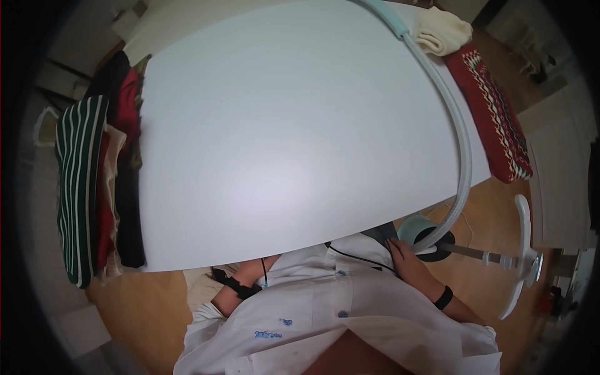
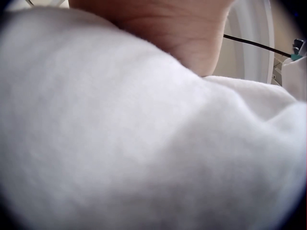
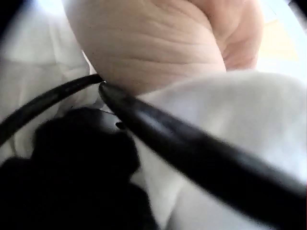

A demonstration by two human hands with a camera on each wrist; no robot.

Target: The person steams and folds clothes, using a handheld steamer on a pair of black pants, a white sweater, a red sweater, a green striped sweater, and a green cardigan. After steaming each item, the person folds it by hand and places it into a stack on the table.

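Observation:
My left hand (image 1: 270,259) sits low at the table's near edge, against the white shirt (image 1: 312,275). The tabletop hides its fingers; in the left wrist view only the heel of the hand shows above white cloth. My right hand (image 1: 409,264) lies beside the lap, its fingers loose over dark cloth (image 1: 378,233) below the table edge. Its palm heel (image 3: 158,43) fills the top of the right wrist view, with a black cable (image 3: 192,143) crossing in front. Neither hand has a visible object in it.
A large white table (image 1: 287,137) stands ahead. Folded clothes, with a green striped garment (image 1: 81,187) outermost, line its left side. A red patterned knit (image 1: 494,119) and cream cloth (image 1: 444,31) lie on the right. A grey hose (image 1: 459,125) arches down to a floor appliance (image 1: 415,228).

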